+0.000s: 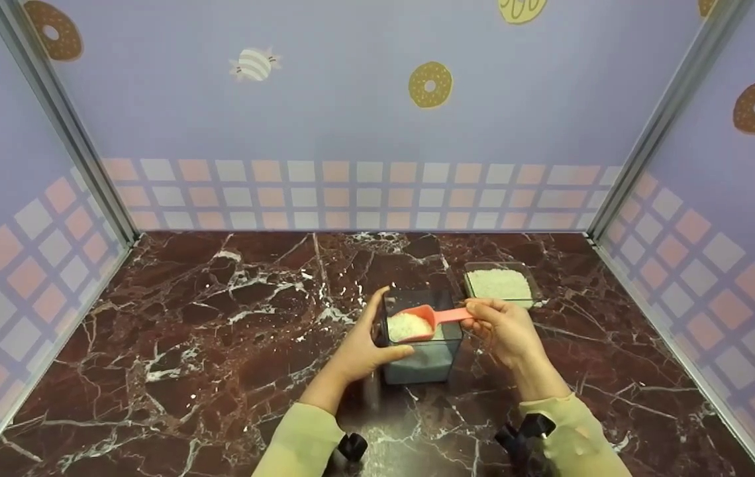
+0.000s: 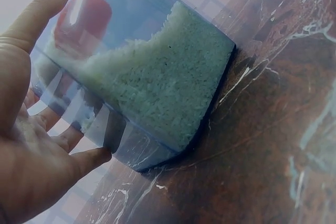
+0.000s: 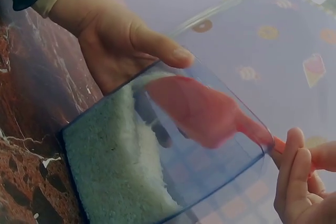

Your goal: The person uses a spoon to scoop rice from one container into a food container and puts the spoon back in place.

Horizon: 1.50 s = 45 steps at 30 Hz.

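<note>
A clear bluish plastic container point(image 1: 419, 364) stands on the marble table, partly filled with white rice point(image 2: 157, 72). My left hand point(image 1: 367, 341) grips it from the left, with the thumb on the near wall and the fingers along the far side. Between thumb and fingers of my right hand point(image 1: 500, 328) is the end of the handle of a pinkish-red scoop point(image 1: 452, 315). The scoop's bowl lies inside the mouth of the container, heaped with rice. In the right wrist view the bowl point(image 3: 194, 108) shows through the wall, above the sloping rice.
Behind the right hand sits a shallow clear tray point(image 1: 531, 301) of white rice. Loose grains are scattered over the dark red marble tabletop point(image 1: 218, 344). Patterned walls point(image 1: 364, 119) enclose the table at the back and both sides.
</note>
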Each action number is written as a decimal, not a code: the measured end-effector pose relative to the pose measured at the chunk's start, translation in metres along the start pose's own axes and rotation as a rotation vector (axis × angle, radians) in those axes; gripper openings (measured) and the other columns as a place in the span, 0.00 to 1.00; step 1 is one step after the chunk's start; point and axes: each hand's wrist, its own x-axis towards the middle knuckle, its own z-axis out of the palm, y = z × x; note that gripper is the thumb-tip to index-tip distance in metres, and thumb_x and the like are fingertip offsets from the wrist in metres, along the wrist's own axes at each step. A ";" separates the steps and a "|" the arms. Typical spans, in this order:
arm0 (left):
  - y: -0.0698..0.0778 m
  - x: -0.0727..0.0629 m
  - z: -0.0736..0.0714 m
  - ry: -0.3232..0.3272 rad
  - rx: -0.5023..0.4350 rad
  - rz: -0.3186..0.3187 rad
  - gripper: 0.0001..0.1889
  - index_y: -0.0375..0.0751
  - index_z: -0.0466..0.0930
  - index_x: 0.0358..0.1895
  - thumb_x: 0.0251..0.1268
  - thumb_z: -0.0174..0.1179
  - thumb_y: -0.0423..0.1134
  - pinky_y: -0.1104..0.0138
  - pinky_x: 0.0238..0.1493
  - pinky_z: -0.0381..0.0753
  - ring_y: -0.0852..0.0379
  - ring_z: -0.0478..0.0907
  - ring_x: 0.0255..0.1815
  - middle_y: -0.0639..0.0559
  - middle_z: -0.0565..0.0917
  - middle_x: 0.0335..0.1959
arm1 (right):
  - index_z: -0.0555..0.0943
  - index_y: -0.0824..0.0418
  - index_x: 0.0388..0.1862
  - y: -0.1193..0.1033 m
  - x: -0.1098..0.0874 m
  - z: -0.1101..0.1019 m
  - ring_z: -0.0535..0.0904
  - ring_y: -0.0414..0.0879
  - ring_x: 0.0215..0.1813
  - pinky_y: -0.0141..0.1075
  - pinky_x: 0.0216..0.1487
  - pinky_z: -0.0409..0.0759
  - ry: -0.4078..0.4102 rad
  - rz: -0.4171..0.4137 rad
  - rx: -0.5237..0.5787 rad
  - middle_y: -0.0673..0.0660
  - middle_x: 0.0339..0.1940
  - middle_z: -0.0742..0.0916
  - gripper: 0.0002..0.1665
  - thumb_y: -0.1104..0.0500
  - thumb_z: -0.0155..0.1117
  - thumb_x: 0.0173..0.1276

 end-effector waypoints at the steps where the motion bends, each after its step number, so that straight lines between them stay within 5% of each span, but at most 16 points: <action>1: 0.000 0.000 0.000 -0.003 -0.007 0.000 0.59 0.61 0.46 0.84 0.53 0.79 0.48 0.39 0.78 0.62 0.35 0.63 0.78 0.38 0.54 0.84 | 0.80 0.73 0.46 0.001 0.001 -0.001 0.84 0.34 0.21 0.19 0.27 0.80 0.001 0.005 0.008 0.53 0.21 0.87 0.07 0.73 0.56 0.73; 6: 0.000 -0.001 0.000 -0.008 -0.008 -0.001 0.60 0.61 0.45 0.84 0.53 0.79 0.48 0.40 0.77 0.63 0.37 0.67 0.75 0.38 0.56 0.83 | 0.82 0.69 0.41 0.003 0.007 -0.008 0.84 0.34 0.21 0.18 0.26 0.80 -0.007 0.028 0.048 0.53 0.21 0.87 0.09 0.72 0.54 0.75; 15: 0.000 -0.002 0.001 -0.006 0.024 -0.016 0.58 0.63 0.46 0.84 0.54 0.78 0.48 0.34 0.78 0.56 0.30 0.51 0.83 0.38 0.48 0.85 | 0.85 0.60 0.29 0.005 0.016 -0.019 0.83 0.33 0.20 0.18 0.24 0.79 -0.040 0.104 0.156 0.50 0.19 0.87 0.18 0.70 0.53 0.77; 26: 0.001 -0.002 0.001 0.003 0.030 -0.032 0.58 0.65 0.46 0.84 0.54 0.78 0.47 0.32 0.77 0.54 0.30 0.48 0.83 0.39 0.46 0.86 | 0.84 0.66 0.37 0.004 0.022 -0.032 0.84 0.38 0.22 0.19 0.25 0.80 -0.196 0.311 0.432 0.58 0.26 0.88 0.17 0.68 0.47 0.81; 33: 0.001 -0.003 0.001 0.007 0.036 -0.027 0.59 0.65 0.45 0.84 0.54 0.78 0.46 0.32 0.77 0.56 0.29 0.50 0.83 0.38 0.46 0.86 | 0.83 0.69 0.37 -0.008 0.022 -0.042 0.84 0.41 0.24 0.21 0.26 0.81 -0.275 0.366 0.592 0.62 0.31 0.87 0.16 0.69 0.48 0.81; 45: 0.005 -0.004 0.003 0.014 0.050 -0.042 0.58 0.70 0.46 0.83 0.53 0.78 0.48 0.29 0.76 0.51 0.29 0.47 0.83 0.41 0.45 0.86 | 0.85 0.69 0.32 -0.038 0.024 -0.097 0.84 0.41 0.23 0.22 0.25 0.81 0.024 0.130 0.626 0.60 0.26 0.88 0.14 0.69 0.55 0.77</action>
